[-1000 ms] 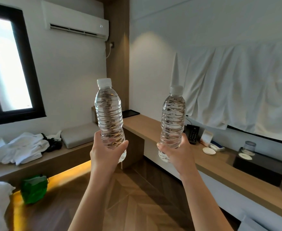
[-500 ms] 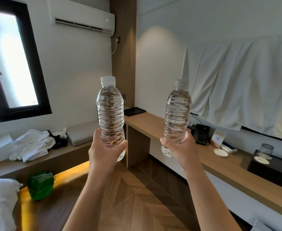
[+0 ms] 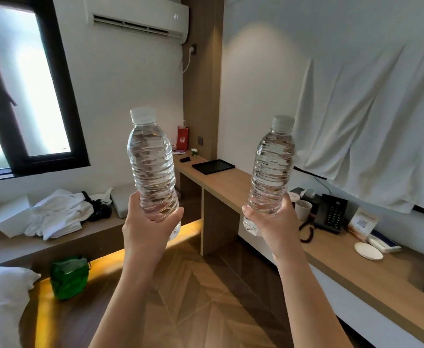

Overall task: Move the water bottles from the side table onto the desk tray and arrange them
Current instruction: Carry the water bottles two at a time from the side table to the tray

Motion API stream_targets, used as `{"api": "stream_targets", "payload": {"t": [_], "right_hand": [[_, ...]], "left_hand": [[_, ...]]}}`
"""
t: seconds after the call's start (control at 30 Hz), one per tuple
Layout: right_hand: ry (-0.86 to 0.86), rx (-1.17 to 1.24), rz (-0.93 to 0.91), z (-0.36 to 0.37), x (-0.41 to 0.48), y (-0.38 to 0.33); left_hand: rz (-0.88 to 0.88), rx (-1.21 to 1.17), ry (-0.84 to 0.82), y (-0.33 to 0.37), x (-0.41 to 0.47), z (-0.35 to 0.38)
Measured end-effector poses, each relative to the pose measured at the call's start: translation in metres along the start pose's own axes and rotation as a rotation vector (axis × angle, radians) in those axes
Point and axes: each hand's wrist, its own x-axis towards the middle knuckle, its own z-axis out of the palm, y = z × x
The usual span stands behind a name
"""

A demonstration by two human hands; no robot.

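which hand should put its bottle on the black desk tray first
Right, probably. The right grip holds the right bottle beside the desk that carries the tray; the left grip holds the left bottle out over the floor, farther from the desk.

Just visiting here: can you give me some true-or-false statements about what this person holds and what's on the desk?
1. The left hand grips the left bottle and the right hand grips the right bottle. True.
2. Both bottles are uncapped. False: each has a white cap on.
3. A bottle stands on the black tray on the desk. False: both bottles are held in the air.
4. A black telephone sits on the desk. True.
5. The green bag lies on the desk. False: it is on the floor.
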Motion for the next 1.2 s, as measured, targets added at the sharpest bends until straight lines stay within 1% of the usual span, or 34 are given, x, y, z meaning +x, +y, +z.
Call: {"api": "stream_targets", "payload": {"t": [0.2, 0.37, 0.5, 0.63, 0.8, 0.97, 1.2], "right_hand": [[-0.015, -0.008, 0.005, 0.012, 0.062, 0.027], [-0.063, 0.017, 0.02, 0.028, 0.097, 0.044], [-0.073, 0.031, 0.035, 0.048, 0.123, 0.059], [-0.062, -0.009, 0.042, 0.074, 0.153, 0.073], [-0.033, -0.027, 0.032, 0.12, 0.202, 0.094], [0.004, 0.048, 0.073, 0.182, 0.257, 0.104], [0.064, 0.052, 0.126, 0.259, 0.315, 0.12]], "left_hand": [[0.008, 0.041, 0.029, -0.014, 0.038, 0.043], [-0.005, 0.04, 0.012, -0.029, 0.061, 0.07], [-0.024, 0.051, 0.0, -0.046, 0.086, 0.089], [-0.053, 0.019, -0.014, -0.071, 0.12, 0.107], [-0.075, -0.079, -0.028, -0.112, 0.189, 0.124], [-0.046, -0.158, -0.108, -0.142, 0.276, 0.143], [-0.019, -0.17, -0.177, -0.179, 0.377, 0.162]]}}
